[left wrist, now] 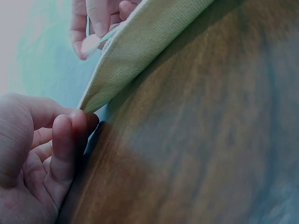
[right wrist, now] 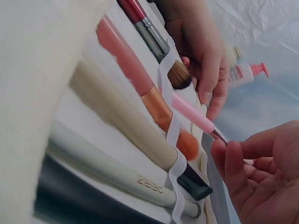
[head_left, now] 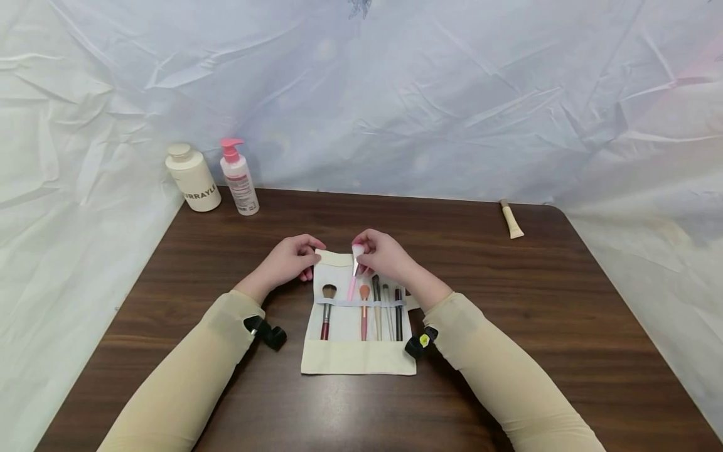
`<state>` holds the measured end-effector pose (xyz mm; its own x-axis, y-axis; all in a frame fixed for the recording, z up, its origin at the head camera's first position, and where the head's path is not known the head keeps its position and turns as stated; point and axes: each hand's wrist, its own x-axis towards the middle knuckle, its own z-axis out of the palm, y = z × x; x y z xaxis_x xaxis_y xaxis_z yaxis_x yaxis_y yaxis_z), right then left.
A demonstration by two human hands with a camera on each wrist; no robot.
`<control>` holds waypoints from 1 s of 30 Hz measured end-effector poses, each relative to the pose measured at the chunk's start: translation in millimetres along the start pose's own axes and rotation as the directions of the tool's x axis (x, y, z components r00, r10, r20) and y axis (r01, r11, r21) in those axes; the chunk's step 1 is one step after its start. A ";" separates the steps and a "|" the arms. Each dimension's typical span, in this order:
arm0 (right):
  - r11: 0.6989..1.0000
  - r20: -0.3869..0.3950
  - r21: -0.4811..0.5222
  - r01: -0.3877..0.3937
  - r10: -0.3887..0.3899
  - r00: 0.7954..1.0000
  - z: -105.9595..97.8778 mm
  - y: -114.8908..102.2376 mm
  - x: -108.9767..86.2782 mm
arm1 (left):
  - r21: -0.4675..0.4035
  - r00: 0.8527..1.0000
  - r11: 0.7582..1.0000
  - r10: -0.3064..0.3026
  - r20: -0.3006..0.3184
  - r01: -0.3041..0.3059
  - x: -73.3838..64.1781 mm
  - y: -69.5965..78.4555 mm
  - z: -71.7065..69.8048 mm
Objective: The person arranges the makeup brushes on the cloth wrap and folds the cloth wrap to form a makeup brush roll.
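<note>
A cream fabric brush roll lies spread open on the table. My left hand pinches its far left corner between thumb and fingers. In my right hand is a pink-handled makeup brush with white bristles, gripped around its metal ferrule. The handle end of this brush points toward the elastic band, in the gap beside the red-handled brush. A pink brush with orange bristles, a beige one, a pale slim one and a black-handled one sit under the band.
At the back left stand a cream bottle and a white pump bottle with a pink top. A small cream tube lies toward the back right of the dark wooden table. Pale sheeting hangs behind.
</note>
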<state>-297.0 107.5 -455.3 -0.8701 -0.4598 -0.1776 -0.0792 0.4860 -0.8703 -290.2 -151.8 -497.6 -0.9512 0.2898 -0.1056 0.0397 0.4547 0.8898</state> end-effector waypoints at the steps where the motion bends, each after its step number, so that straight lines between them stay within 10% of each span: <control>1: 1.000 0.003 -0.008 -0.002 0.002 1.000 0.8 -0.2 -0.2 | 0.000 1.000 1.000 0.001 0.002 -0.001 0.0 -0.2 -0.1; 30: 0.967 0.091 -0.254 0.022 0.001 0.996 16.1 5.0 -8.8 | -0.003 1.000 1.000 0.004 0.001 -0.004 -0.1 1.3 0.7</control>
<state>-281.9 102.0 -465.5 -0.8225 -0.5246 -0.2198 -0.2190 0.6487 -0.7288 -289.9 -150.6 -496.8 -0.9508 0.2922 -0.1029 0.0420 0.4507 0.8917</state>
